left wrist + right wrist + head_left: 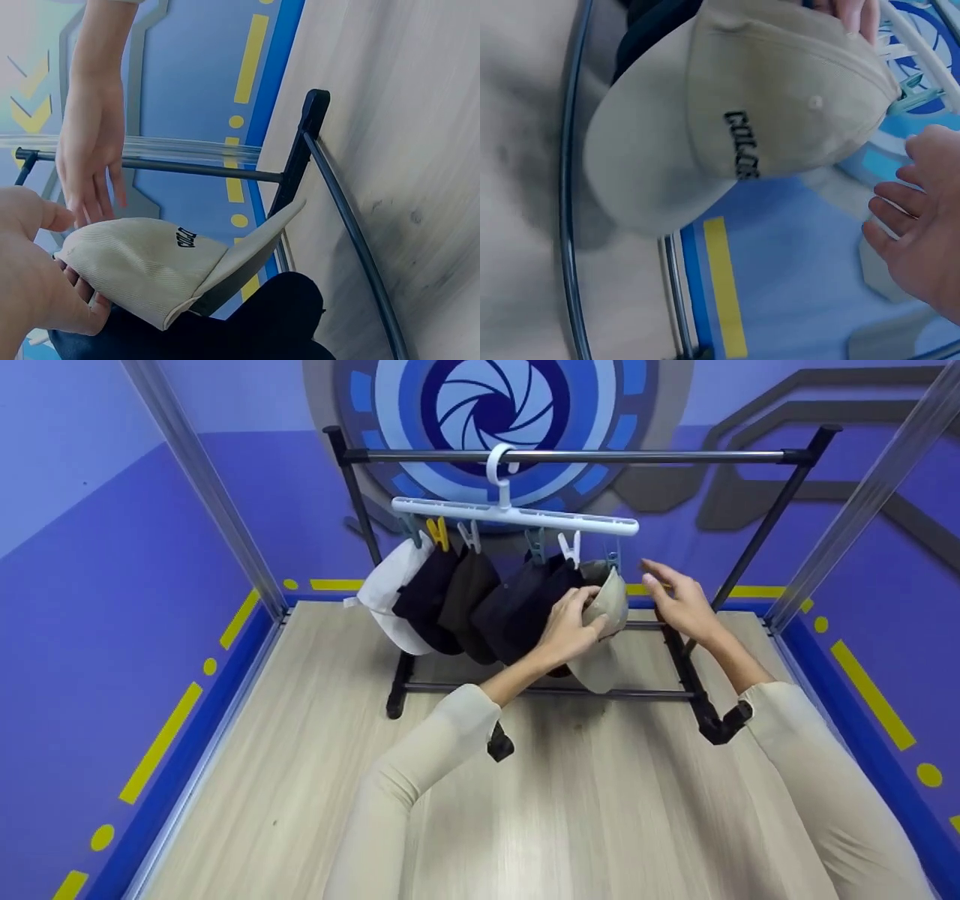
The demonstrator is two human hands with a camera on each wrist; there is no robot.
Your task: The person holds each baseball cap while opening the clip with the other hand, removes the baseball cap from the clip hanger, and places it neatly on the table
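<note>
A beige cap (pixel 609 604) with dark lettering hangs from the right end of a white hanger (pixel 525 515), its brim pointing down. A teal clothespin (pixel 915 95) grips the top of its crown. My left hand (pixel 574 626) holds the cap by its crown edge, with some fingertips tucked behind the fabric in the left wrist view. To the right of the cap, my right hand (pixel 682 604) is apart from it, fingers extended and nothing in them. In the right wrist view that right hand (pixel 922 217) is below the clothespin.
Several other caps hang left of the beige one: a white cap (pixel 397 592), a brown cap (pixel 470 607) and dark navy caps (pixel 510 607). A yellow clothespin (pixel 437 534) is among their clips. The hanger hooks over a black rack's rail (pixel 637 457), standing on a wooden surface (pixel 300 795).
</note>
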